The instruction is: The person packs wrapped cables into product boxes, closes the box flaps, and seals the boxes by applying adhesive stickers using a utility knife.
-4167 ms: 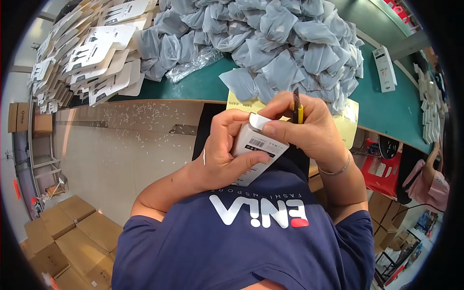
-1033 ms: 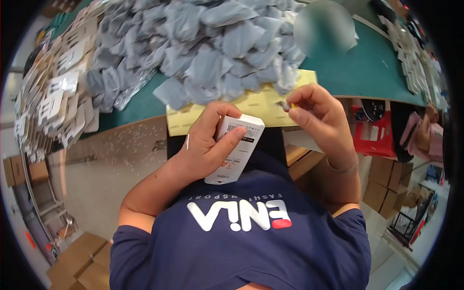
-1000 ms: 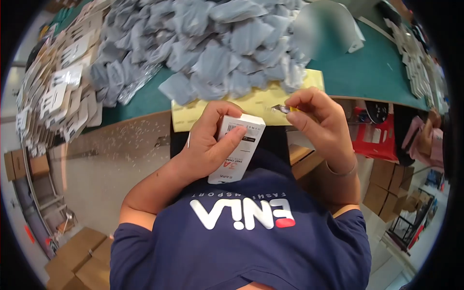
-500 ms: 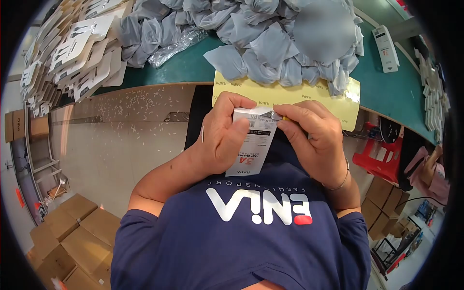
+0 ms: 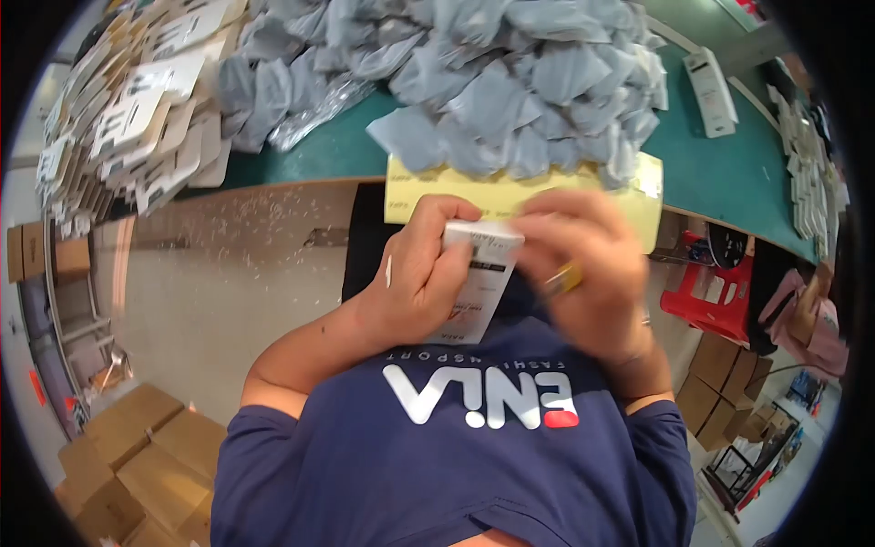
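Observation:
My left hand [image 5: 424,273] is closed round a slim white data cable box [image 5: 480,287], thumb on its printed front. The box is upright in front of my chest, its top end toward the table. Just right of that end is my right hand [image 5: 588,269], smeared by motion, with its fingertips by the box's upper corner. A small yellow-handled tool [image 5: 563,278] lies within the right hand's curled fingers; blur hides its exact kind. Beyond both hands, a yellow sticker sheet [image 5: 428,196] printed RAPA lies at the table edge.
Grey plastic-bagged items [image 5: 492,100] are heaped on the green table [image 5: 314,141]. Stacked flat white boxes [image 5: 137,118] stand at left, and one white box [image 5: 711,91] lies at right. A red stool [image 5: 706,296] and cardboard cartons [image 5: 146,447] are on the floor.
My right hand has drawn back slightly and turned, showing the yellow tool in its palm instead of at the box's top. The box has tipped so its top end shows more.

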The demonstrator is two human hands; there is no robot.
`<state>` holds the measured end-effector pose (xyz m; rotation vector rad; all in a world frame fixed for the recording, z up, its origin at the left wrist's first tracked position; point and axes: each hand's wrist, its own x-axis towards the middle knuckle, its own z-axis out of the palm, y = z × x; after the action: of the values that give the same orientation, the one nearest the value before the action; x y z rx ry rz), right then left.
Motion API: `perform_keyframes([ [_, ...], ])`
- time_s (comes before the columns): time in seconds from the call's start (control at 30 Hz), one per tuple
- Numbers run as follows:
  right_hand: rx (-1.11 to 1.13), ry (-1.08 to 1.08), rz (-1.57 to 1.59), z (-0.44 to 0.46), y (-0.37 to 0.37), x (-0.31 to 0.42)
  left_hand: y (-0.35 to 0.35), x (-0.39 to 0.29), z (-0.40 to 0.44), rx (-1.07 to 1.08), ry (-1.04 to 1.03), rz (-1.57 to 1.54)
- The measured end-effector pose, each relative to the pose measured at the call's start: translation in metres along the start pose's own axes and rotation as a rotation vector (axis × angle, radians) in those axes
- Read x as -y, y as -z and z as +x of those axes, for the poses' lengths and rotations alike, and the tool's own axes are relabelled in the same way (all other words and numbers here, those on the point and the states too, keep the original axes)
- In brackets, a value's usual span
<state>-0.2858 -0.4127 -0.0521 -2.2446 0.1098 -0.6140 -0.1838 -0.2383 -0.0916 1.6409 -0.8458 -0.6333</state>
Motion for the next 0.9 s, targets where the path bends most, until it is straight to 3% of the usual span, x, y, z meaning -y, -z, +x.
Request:
perform_keyframes([
  [0.1,0.073,0.182,-0.037,0.002,-0.016,0.0,-0.005,0.008,0.004,-0.004,-0.045,-0.098],
  [0.23,0.004,0.18,0.058,-0.008,-0.012,-0.019,-0.02,0.014,0.006,0.039,-0.146,-0.242],
  [0.37,-0.026,0.106,0.105,-0.017,-0.014,-0.024,-0.015,-0.008,0.009,0.138,0.01,-0.186],
  [0.53,0.101,-0.027,0.06,-0.035,0.025,-0.045,-0.018,0.004,0.017,0.002,-0.182,-0.028],
  [0.57,0.092,-0.02,0.054,-0.032,0.029,-0.042,-0.016,-0.009,0.025,-0.014,-0.04,-0.254],
  [0.6,0.073,0.119,-0.063,-0.028,0.035,-0.035,-0.015,-0.024,0.036,-0.028,0.108,-0.48],
  [0.63,0.057,0.256,-0.178,-0.024,0.042,-0.025,-0.017,-0.029,0.047,-0.026,0.107,-0.481],
  [0.7,0.021,0.53,-0.408,-0.019,0.052,-0.012,-0.021,-0.039,0.067,0.227,0.354,-0.78],
  [0.8,-0.003,0.625,-0.442,-0.021,0.079,-0.018,-0.042,-0.046,0.077,0.398,0.419,-0.75],
  [0.87,-0.088,0.154,-0.371,-0.03,0.117,-0.027,-0.048,-0.038,0.076,0.478,0.448,-0.803],
  [0.9,-0.278,-0.001,-0.474,-0.028,0.138,-0.023,-0.047,-0.038,0.075,0.484,0.444,-0.8],
])
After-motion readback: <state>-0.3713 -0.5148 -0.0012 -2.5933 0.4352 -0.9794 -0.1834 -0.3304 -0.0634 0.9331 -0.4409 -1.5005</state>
